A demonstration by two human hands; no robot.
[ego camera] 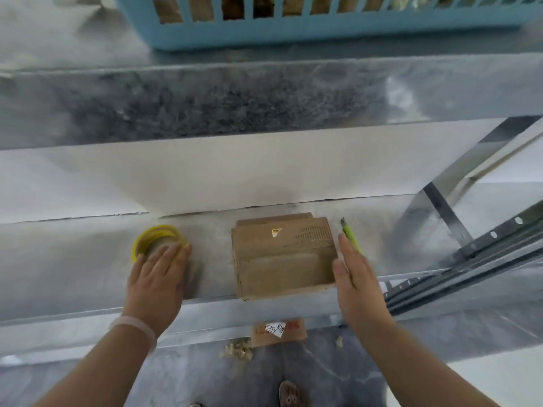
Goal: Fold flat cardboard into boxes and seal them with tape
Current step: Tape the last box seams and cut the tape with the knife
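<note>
Flat cardboard (pixel 283 255) mid-frame on bench (pixel 88 259), brown, creased, small sticker on top. Left hand (pixel 158 277) flat, fingers straight, on yellow tape roll (pixel 152 239). Right hand (pixel 355 277) straight-fingered, edge-on at cardboard's right side. Green cutter (pixel 351 235) just beyond.

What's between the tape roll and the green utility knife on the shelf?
Head view: the stack of flat cardboard, with bare shelf between it and the tape roll; the right hand lies at its edge, by the utility knife.

Matt brown cardboard (pixel 283 257) lies on a dull, smooth metal shelf (pixel 73 259) beside glossy yellow tape (pixel 158 239).
</note>
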